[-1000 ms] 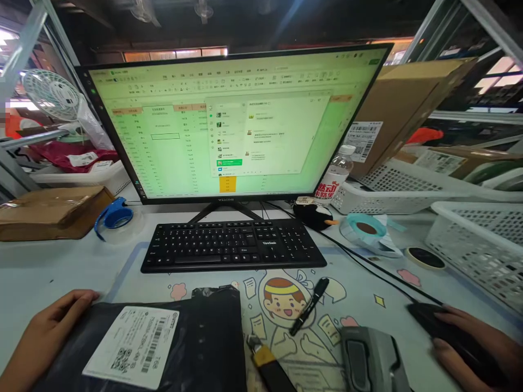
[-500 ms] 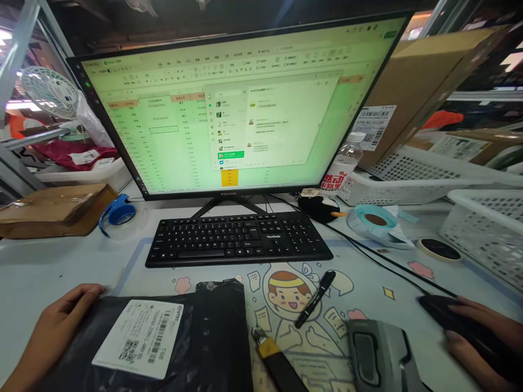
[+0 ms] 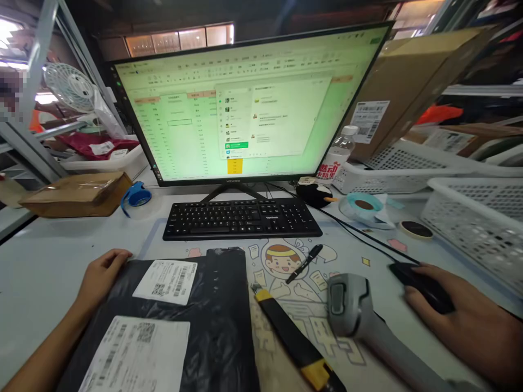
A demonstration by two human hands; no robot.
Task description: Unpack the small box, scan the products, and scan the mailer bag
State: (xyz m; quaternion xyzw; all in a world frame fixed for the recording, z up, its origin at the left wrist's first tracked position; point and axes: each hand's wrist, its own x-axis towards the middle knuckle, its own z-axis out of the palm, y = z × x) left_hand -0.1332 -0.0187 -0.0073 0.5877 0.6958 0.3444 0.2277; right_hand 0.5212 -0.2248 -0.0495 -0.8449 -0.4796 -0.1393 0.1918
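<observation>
A black plastic mailing bag point(image 3: 223, 316) with two white printed labels lies flat at the front left. My left hand point(image 3: 104, 272) is closed at its upper left edge, the fingers curled and partly hidden. At the right, my right hand point(image 3: 461, 321) is wrapped over a black computer mouse point(image 3: 429, 288). Between the hands lie a grey handheld barcode scanner point(image 3: 351, 305), nearest my right hand, and a yellow and black utility knife point(image 3: 290, 332) beside the bag. Just above them, a black marker pen point(image 3: 304, 264) rests on the cartoon-printed desk mat point(image 3: 281, 256).
A keyboard point(image 3: 241, 219) sits below a monitor point(image 3: 245, 125) showing a spreadsheet and a chat window. Behind the mouse are a roll of labels point(image 3: 363, 207), a tape roll point(image 3: 415, 229) and white baskets point(image 3: 469, 218). A cardboard box point(image 3: 77, 193) and a blue tape dispenser point(image 3: 137, 198) stand at the left.
My view has tilted down and shifted, so the desk things appear higher. More of the bag, with its second label, and the scanner's handle now show. Both hands keep their places.
</observation>
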